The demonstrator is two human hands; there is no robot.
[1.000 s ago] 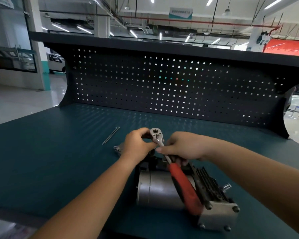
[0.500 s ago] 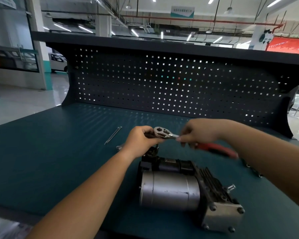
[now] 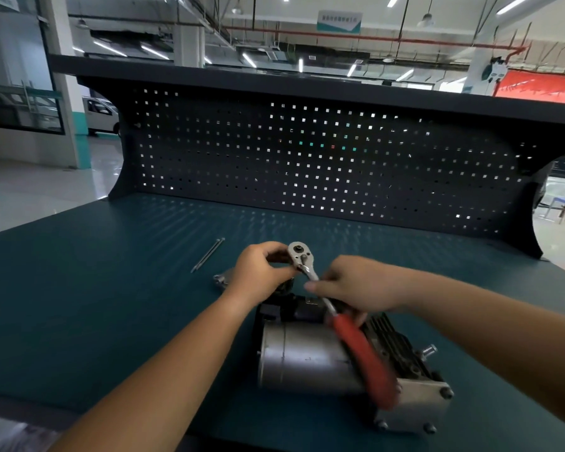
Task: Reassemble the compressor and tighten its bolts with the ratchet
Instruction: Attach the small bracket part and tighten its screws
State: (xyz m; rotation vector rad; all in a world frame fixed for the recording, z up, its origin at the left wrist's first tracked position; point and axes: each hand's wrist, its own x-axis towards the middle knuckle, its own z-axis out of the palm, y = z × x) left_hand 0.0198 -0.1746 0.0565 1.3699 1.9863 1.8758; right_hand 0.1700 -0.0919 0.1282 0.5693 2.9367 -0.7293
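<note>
The stiff steel ratchet (image 3: 312, 273), head pinched by the left hand (image 3: 261, 270) and shaft gripped by the right hand (image 3: 356, 287), likely handles best by its red grip above the heavy-looking compressor (image 3: 307, 360).

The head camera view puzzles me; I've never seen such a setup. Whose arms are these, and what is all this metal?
There is no robot here: a person wears the camera on the head, looking down at their own arms. On the dark teal workbench lies a grey metal compressor with a silver cylinder body. The left hand holds the round head of a chrome ratchet with a red handle; the right hand grips its shaft. Beyond the left hand lie two thin metal rods and a small grey plate, partly hidden. A black perforated panel stands behind.
</note>
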